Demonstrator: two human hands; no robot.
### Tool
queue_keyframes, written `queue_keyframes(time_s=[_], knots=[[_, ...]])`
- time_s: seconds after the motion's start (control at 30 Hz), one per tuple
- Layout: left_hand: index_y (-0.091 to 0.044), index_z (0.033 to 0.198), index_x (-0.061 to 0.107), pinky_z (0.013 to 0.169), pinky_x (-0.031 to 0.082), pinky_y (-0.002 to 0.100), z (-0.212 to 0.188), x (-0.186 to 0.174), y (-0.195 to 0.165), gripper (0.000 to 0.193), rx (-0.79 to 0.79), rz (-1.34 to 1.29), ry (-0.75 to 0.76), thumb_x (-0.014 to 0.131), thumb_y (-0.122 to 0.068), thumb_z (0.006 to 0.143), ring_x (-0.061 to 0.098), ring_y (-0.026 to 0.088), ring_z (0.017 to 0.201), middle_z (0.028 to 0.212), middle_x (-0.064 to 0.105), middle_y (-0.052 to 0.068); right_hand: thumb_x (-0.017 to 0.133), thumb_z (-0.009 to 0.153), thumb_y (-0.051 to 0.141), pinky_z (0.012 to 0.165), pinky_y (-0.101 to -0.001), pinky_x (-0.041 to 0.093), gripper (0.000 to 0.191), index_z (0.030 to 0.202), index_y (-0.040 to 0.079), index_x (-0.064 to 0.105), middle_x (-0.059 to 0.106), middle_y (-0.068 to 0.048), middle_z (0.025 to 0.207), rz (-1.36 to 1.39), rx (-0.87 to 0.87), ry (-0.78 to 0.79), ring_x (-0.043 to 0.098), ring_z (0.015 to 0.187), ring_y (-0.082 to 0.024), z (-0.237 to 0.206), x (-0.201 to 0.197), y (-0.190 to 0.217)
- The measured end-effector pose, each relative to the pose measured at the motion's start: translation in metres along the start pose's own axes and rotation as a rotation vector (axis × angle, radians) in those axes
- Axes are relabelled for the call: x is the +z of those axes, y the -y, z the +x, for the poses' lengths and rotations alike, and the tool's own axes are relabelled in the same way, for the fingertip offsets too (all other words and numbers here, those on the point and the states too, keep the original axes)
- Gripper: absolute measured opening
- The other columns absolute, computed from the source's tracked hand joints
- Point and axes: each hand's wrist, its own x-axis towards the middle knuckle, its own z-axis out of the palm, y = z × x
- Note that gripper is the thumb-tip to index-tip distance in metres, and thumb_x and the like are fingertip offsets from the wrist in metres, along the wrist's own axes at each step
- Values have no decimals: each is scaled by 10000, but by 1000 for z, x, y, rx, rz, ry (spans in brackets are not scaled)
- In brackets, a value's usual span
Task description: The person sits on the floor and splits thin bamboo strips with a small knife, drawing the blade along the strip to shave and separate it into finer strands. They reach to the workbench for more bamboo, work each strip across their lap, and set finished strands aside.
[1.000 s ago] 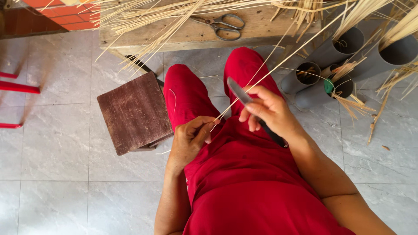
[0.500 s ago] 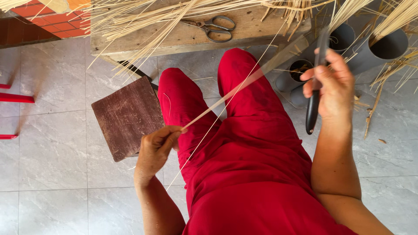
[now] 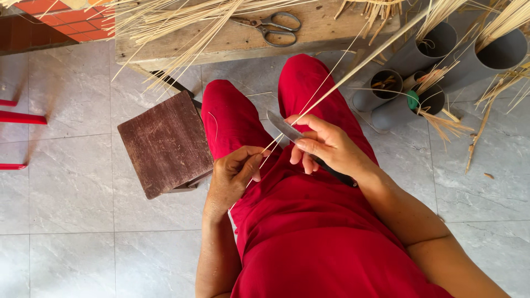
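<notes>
We are in the middle of splitting: our left hand (image 3: pixel 232 179) pinches the near end of a long pale straw-coloured reed strip (image 3: pixel 353 70), fingers closed tight on it, just above the red-clothed lap. Our right hand (image 3: pixel 326 144) is wrapped shut around the dark handle of a slim steel-bladed knife (image 3: pixel 280 126), the blade pointing to ten o'clock and lying against the strip where it forks into two thin strands. The strip runs off toward one o'clock, over the grey plastic tubes (image 3: pixel 406 77) that hold more reeds.

We judge the next move calls for a steady pull along the grain, the blade kept centred so neither strand thins out.

At twelve o'clock lies the worn wooden bench (image 3: pixel 232 41) with loose reeds and metal scissors (image 3: pixel 273 25); at nine o'clock sits a small dark brown wooden stool (image 3: pixel 165 144). No packages, labels or signs show anywhere.
</notes>
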Motion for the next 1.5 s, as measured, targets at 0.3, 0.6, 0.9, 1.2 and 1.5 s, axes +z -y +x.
queue_keyframes(time_s=[0.3, 0.6, 0.9, 1.2, 1.5], knots=[[-46, 1151, 724, 518, 480, 197, 0, 8, -11, 184, 51, -63, -37, 649, -113, 996, 592, 23, 612, 776, 710, -7, 525, 1066, 126, 532, -234, 517, 431, 1488, 56, 468, 726, -139, 866, 36, -15, -24, 662, 600, -122, -3, 6, 11], [-21, 1059, 734, 663, 495, 221, -2, 21, -12, 72, 267, -112, -212, 734, -33, 988, 580, 56, 767, 948, 610, 17, 508, 1057, 85, 501, -235, 537, 431, 1476, 53, 410, 703, -128, 835, 23, -8, 114, 680, 590, -129, 1, 27, 19], [-16, 1054, 731, 683, 523, 217, -8, 19, -14, 75, 211, -123, -225, 731, -30, 980, 608, 47, 772, 910, 656, 5, 507, 1073, 88, 497, -228, 534, 358, 1426, 42, 474, 713, -128, 833, -26, -73, 104, 695, 597, -126, -1, 29, 14], [-24, 1074, 740, 748, 556, 228, -11, 16, -19, 87, 251, -93, -189, 720, -26, 989, 660, 66, 835, 934, 655, 17, 510, 1070, 84, 500, -225, 530, 362, 1429, 41, 492, 721, -142, 855, -15, -82, 86, 689, 598, -131, -5, 26, 13], [-44, 1069, 757, 735, 533, 232, -12, 13, -18, 96, 257, -50, -167, 741, -36, 975, 624, 75, 801, 894, 639, 10, 522, 1064, 81, 513, -233, 533, 371, 1431, 28, 505, 725, -155, 873, 6, -77, 60, 676, 600, -129, -8, 19, 11]])
